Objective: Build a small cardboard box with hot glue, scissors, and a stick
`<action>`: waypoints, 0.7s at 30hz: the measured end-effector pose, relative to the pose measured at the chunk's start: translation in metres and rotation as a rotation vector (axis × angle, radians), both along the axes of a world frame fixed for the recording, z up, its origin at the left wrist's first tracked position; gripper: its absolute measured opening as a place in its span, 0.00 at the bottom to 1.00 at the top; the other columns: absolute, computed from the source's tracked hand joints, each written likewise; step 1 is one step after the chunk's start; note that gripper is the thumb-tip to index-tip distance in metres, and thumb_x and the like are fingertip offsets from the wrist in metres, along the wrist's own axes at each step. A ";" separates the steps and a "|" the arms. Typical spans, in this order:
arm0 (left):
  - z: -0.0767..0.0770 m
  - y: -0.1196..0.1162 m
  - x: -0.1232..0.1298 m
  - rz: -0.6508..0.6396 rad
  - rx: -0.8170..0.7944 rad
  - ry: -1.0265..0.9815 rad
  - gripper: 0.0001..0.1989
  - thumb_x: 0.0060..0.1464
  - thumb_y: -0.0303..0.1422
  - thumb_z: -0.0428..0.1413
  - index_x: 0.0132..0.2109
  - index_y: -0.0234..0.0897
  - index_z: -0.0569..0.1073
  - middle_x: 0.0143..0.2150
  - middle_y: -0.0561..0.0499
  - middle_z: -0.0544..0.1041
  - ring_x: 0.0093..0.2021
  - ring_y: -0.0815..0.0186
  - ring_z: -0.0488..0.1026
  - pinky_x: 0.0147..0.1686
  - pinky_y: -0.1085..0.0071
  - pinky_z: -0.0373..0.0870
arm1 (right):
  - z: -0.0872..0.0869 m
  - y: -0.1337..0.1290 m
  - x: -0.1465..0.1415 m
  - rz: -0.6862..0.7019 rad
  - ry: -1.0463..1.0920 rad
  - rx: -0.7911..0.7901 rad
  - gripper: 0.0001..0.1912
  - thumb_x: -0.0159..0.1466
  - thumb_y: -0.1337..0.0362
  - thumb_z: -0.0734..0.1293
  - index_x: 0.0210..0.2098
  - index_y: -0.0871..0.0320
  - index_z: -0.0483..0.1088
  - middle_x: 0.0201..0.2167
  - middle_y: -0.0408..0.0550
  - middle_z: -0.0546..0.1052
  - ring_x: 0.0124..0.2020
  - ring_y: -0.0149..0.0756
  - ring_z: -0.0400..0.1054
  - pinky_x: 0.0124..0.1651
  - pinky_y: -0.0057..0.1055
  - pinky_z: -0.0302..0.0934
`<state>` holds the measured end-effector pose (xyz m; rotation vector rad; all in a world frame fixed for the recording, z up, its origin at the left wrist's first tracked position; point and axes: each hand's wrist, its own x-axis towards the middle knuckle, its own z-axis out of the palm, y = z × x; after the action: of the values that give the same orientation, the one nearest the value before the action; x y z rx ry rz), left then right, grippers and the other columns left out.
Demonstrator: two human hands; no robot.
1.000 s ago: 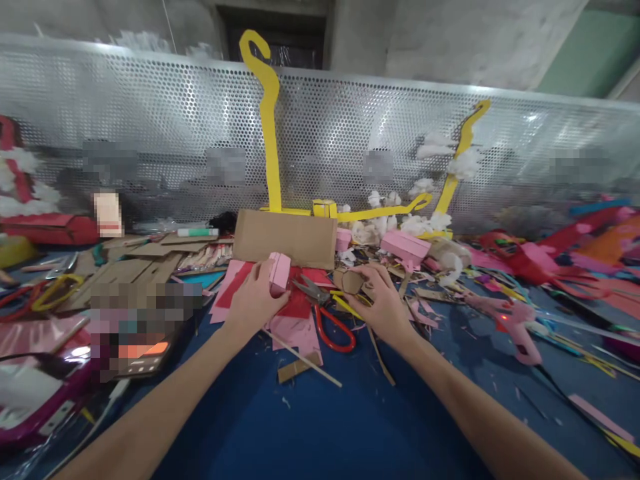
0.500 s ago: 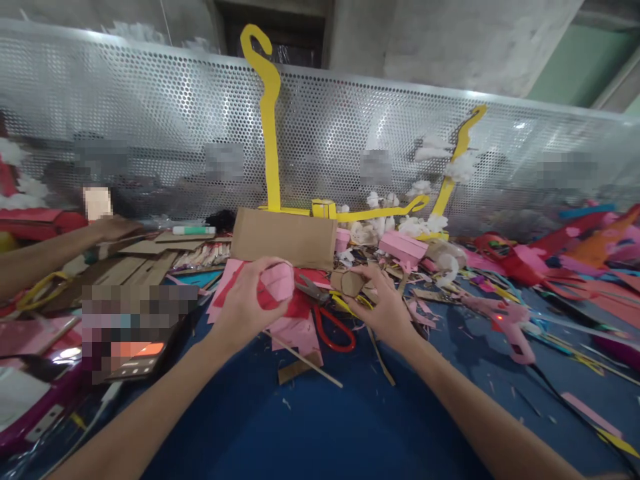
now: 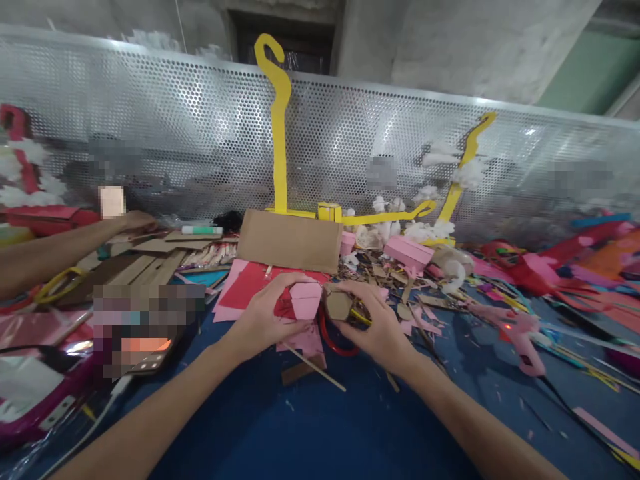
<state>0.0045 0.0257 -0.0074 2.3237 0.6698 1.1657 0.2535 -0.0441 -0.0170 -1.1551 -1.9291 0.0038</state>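
Observation:
My left hand point(image 3: 267, 319) is closed around a small pink paper box point(image 3: 306, 300) with angled sides. Close beside it, my right hand point(image 3: 376, 320) grips a brown cardboard hexagon piece point(image 3: 339, 305) between thumb and fingers. The two pieces are held side by side, nearly touching, above the table. Under and behind my hands lie red and pink paper sheets point(image 3: 240, 287). Red-handled scissors point(image 3: 340, 343) rest below, mostly covered by my right hand and the cardboard piece.
A cardboard panel point(image 3: 290, 241) stands at the back, with a tall yellow hook shape point(image 3: 281, 133) behind it. A pink glue gun point(image 3: 515, 333) lies to the right, its light on. Scraps litter the blue table point(image 3: 310, 433). Another person's arm point(image 3: 65, 250) reaches in from the left.
Both hands have come closer together, bringing the pink box and the cardboard hexagon piece side by side. The hexagon's flat face is turned more toward me. The view has shifted slightly.

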 end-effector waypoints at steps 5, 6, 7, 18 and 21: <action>0.000 -0.006 0.001 0.016 0.042 0.012 0.30 0.52 0.35 0.68 0.60 0.44 0.68 0.59 0.44 0.76 0.60 0.53 0.74 0.61 0.52 0.70 | 0.001 -0.004 -0.003 0.032 -0.007 0.002 0.29 0.63 0.68 0.72 0.62 0.45 0.64 0.58 0.49 0.75 0.60 0.48 0.67 0.62 0.49 0.63; -0.001 -0.007 0.002 0.021 0.050 0.010 0.30 0.52 0.35 0.68 0.60 0.44 0.68 0.59 0.44 0.77 0.60 0.53 0.74 0.61 0.53 0.70 | 0.002 -0.005 -0.004 0.035 -0.012 0.002 0.30 0.63 0.69 0.72 0.62 0.45 0.64 0.57 0.49 0.75 0.60 0.48 0.68 0.62 0.49 0.63; -0.001 -0.007 0.002 0.025 0.055 0.009 0.30 0.52 0.35 0.68 0.60 0.44 0.68 0.59 0.44 0.77 0.60 0.53 0.74 0.61 0.53 0.71 | 0.003 -0.006 -0.004 0.036 -0.018 -0.001 0.30 0.63 0.69 0.72 0.62 0.44 0.64 0.57 0.49 0.75 0.60 0.48 0.68 0.61 0.49 0.63; 0.001 -0.004 -0.002 0.022 0.085 0.040 0.30 0.52 0.38 0.69 0.60 0.44 0.69 0.59 0.44 0.78 0.59 0.54 0.75 0.60 0.53 0.72 | 0.003 -0.008 -0.002 0.023 -0.101 -0.019 0.31 0.65 0.68 0.72 0.65 0.43 0.64 0.59 0.48 0.74 0.60 0.49 0.67 0.61 0.52 0.62; 0.002 -0.004 -0.003 -0.003 0.100 0.036 0.30 0.53 0.38 0.68 0.61 0.44 0.69 0.60 0.44 0.77 0.59 0.54 0.75 0.60 0.54 0.72 | 0.004 -0.010 0.000 0.002 -0.107 -0.026 0.32 0.65 0.65 0.73 0.65 0.43 0.64 0.59 0.48 0.75 0.60 0.51 0.68 0.61 0.53 0.63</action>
<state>0.0014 0.0217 -0.0058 2.4326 0.6344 1.1839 0.2533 -0.0536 -0.0133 -1.1924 -2.0296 -0.0325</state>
